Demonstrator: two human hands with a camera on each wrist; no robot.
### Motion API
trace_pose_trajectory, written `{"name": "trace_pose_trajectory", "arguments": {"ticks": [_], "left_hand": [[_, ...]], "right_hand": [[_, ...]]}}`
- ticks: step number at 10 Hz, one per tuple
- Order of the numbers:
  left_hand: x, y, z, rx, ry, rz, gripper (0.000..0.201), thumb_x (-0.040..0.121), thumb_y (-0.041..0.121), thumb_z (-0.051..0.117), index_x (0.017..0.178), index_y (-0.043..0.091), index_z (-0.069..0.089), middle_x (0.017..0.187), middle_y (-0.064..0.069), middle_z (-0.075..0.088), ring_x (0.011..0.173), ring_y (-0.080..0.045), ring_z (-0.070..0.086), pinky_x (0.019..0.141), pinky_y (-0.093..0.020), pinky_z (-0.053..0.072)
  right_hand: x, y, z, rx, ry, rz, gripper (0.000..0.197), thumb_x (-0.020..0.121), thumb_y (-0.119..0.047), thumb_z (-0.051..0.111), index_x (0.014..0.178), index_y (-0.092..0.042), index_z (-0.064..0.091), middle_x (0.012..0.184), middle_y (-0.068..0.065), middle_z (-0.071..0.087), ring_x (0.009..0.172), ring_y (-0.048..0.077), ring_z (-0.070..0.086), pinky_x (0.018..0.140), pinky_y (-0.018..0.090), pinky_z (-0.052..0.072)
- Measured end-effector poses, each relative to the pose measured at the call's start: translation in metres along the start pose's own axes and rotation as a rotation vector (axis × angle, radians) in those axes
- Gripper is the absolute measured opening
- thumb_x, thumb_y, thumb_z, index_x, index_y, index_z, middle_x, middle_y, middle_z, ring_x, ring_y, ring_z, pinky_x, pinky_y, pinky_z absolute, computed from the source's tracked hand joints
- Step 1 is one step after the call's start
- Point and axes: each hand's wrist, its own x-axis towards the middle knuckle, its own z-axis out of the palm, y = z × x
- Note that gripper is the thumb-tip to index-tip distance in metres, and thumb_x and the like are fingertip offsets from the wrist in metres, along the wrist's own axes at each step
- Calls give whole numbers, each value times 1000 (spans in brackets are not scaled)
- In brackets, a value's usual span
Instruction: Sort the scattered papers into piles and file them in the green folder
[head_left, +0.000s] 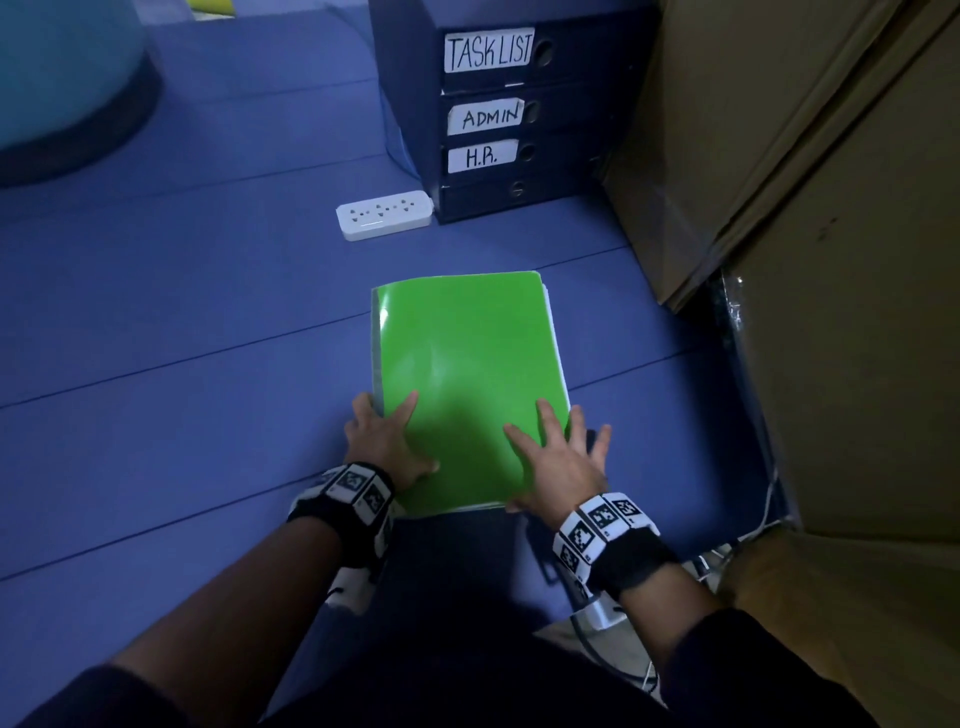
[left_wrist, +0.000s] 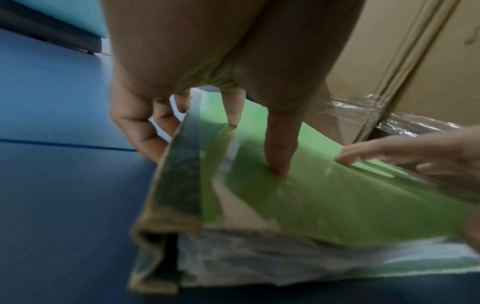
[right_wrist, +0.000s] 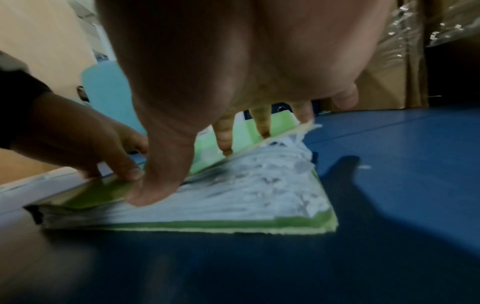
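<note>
The green folder (head_left: 467, 353) (left_wrist: 337, 195) (right_wrist: 246, 133) lies shut on the blue floor, spine to the left, with a thick stack of white papers (right_wrist: 259, 189) (left_wrist: 285, 261) showing at its near and right edges. My left hand (head_left: 387, 436) (left_wrist: 218, 162) is at the near left corner. Its outer fingers curl down beside the spine, and its thumb and forefinger press on the cover. My right hand (head_left: 556, 452) (right_wrist: 207, 164) lies spread flat on the near right corner, thumb on the near edge of the paper stack.
Dark blue file boxes (head_left: 498, 114) labelled TASK LIST, ADMIN and H.R. stand stacked behind the folder. A white power strip (head_left: 384, 214) lies to their left. Large cardboard boxes (head_left: 805, 156) wall off the right side, with cables (head_left: 727, 561) at their foot. A teal round object (head_left: 62, 78) sits far left.
</note>
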Motion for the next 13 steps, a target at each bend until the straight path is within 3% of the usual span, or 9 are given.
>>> {"name": "trace_pose_trajectory", "arguments": {"ticks": [2,4,6,8,9,10,11,12,13], "left_hand": [[12,18,0,-43,-15,41,100,68,36,81,148,39,21,151,-11,0,136,-40,19,116,-45,22],[21,24,-14,-260,-67,201,77,75,24,77,143,24,41,158,-18,2,146,-28,9,117,-31,13],[14,27,-35,-325,-11,246,65,82,18,71,141,19,43,155,-15,19,144,-20,20,108,-22,20],[-1,19,-55,-373,61,230,58,83,15,70,137,14,49,149,-17,32,138,-25,34,107,-26,27],[-13,10,-59,-387,61,219,59,81,18,71,136,12,50,143,-17,41,136,-26,37,111,-32,29],[-22,2,-62,-420,75,204,56,82,7,70,135,10,50,137,-15,46,127,-26,46,106,-25,33],[-33,-3,-69,-482,72,195,52,85,0,64,134,6,49,128,-8,46,107,-14,50,78,4,32],[-40,-12,-75,-509,103,213,49,87,7,64,134,12,50,118,-1,45,100,-9,45,74,3,31],[-44,-27,-80,-572,95,186,42,85,15,67,125,20,57,118,-3,56,97,-15,53,90,-22,41]], "right_hand": [[11,-8,4,34,1,-69,88,76,-51,69,145,-48,14,160,-3,-5,145,38,-6,107,69,-4],[47,28,-11,94,44,65,84,83,-24,68,146,-43,17,160,-1,-7,144,42,-11,104,72,-7],[76,61,-41,74,105,230,90,80,7,47,147,-45,15,158,6,4,142,41,7,109,65,14],[97,79,-59,205,77,272,94,81,12,54,147,-45,19,159,-2,-3,145,38,-3,112,64,15],[98,79,-63,201,46,280,97,80,12,55,148,-43,16,160,-1,-6,145,37,-7,112,64,11],[102,78,-64,216,23,284,94,81,5,60,149,-43,16,160,1,-8,145,38,-8,111,66,11],[101,80,-73,194,-52,283,92,79,-25,75,149,-40,17,160,4,-4,144,42,-5,110,67,15],[94,75,-79,186,-33,273,96,70,-56,75,148,-35,23,159,8,4,143,44,4,110,66,17],[88,59,-82,288,215,211,82,75,-59,68,142,-23,38,154,13,24,138,41,25,110,62,23]]}}
